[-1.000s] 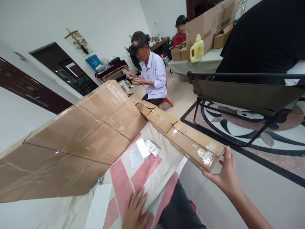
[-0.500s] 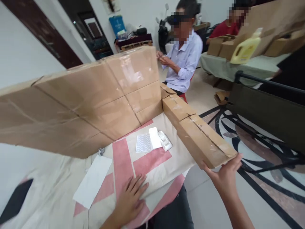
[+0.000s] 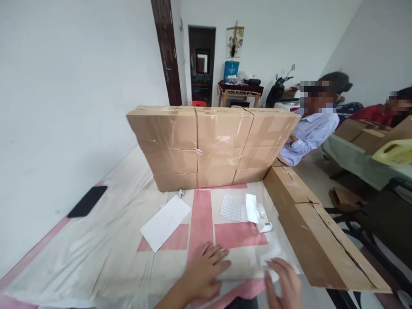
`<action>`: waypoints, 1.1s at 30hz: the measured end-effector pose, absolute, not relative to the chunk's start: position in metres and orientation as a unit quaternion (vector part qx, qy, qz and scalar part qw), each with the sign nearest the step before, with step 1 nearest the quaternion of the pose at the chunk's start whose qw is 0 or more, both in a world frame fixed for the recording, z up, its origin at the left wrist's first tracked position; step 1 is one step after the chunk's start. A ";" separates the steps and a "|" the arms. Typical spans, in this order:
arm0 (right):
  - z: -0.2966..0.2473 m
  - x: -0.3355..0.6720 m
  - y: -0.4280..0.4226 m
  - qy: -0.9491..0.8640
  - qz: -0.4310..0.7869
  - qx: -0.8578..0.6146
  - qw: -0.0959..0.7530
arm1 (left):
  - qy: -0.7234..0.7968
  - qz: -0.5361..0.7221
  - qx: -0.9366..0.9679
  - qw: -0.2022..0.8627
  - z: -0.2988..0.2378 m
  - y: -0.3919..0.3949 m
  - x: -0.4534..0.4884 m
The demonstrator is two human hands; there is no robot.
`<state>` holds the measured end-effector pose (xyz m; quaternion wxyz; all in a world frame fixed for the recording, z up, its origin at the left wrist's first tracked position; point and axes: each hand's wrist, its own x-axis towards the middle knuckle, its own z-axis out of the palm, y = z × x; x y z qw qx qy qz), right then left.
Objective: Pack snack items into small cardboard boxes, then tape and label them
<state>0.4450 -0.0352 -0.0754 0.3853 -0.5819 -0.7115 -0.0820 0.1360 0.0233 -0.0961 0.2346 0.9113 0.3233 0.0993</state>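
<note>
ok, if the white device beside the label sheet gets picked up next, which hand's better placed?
Right, likely: the right hand is nearer the white device, almost directly below it in view. The left hand rests palm-down on the cloth, farther left.

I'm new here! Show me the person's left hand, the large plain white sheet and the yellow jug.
Left hand (image 3: 203, 271): head view, on its back.
White sheet (image 3: 165, 223): head view, middle of its upper face.
Yellow jug (image 3: 400, 153): head view, on its body.

A door (image 3: 166, 51) stands left of a doorway (image 3: 202, 68), a scroll (image 3: 234, 42) hangs above a blue bag (image 3: 231, 68), a scooter (image 3: 276, 92) stands beside a table (image 3: 245, 92), and a yellow jug (image 3: 394, 152) shows far right.
</note>
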 end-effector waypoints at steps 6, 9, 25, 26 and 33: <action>-0.039 0.292 -0.015 -0.793 0.167 -0.583 0.067 | 0.364 0.180 0.891 0.202 -0.081 0.020 0.138; -0.031 0.266 -0.017 -0.796 0.197 -0.567 0.080 | 0.409 0.216 0.869 0.178 -0.072 0.021 0.121; -0.080 0.162 0.105 -0.913 0.054 -0.397 -0.081 | 0.800 0.277 0.507 0.160 -0.059 0.238 -0.143; -0.071 0.151 0.113 -0.922 0.069 -0.368 -0.094 | 0.802 0.270 0.505 0.171 -0.062 0.248 -0.146; -0.003 0.050 0.182 -0.950 0.046 -0.302 -0.066 | 0.810 0.244 0.486 0.219 -0.074 0.269 -0.151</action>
